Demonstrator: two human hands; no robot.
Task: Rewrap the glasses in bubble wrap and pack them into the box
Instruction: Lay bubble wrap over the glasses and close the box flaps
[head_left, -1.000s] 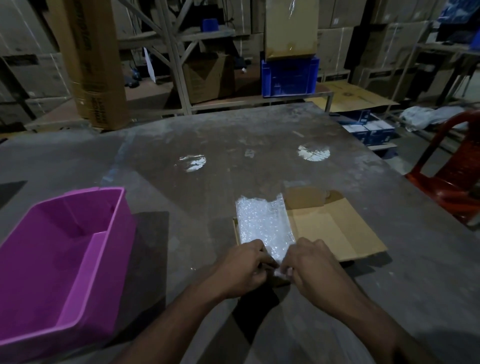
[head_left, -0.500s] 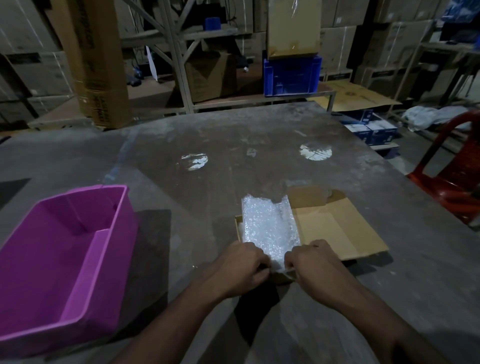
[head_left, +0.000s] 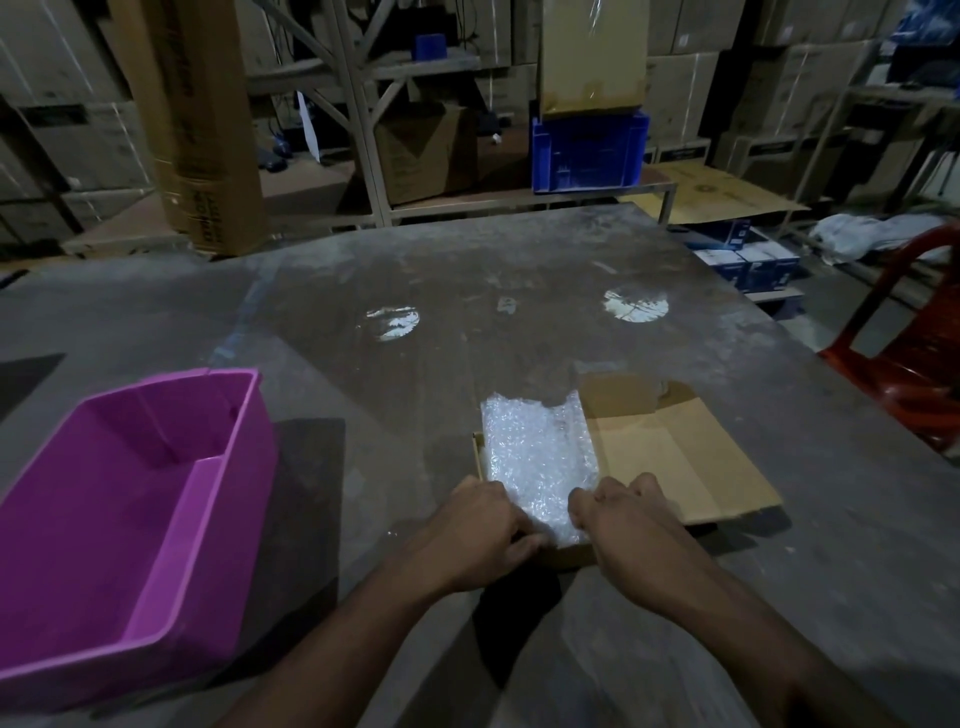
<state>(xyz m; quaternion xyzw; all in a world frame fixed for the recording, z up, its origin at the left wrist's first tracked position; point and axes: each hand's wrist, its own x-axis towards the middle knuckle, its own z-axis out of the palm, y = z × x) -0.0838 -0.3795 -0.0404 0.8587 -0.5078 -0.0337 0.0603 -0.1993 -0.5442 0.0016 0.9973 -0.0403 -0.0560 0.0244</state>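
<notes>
A dim warehouse or stockroom. Stacked cartons (head_left: 691, 47) fill the wall from 11 to 2 o'clock, a metal rack (head_left: 363, 104) holds boxes at 12, and a blue crate (head_left: 589, 153) sits beside it. Flattened cardboard (head_left: 717, 200) lies at 1 o'clock. The worn, dusty table (head_left: 467, 291) serves as a packing surface.
</notes>
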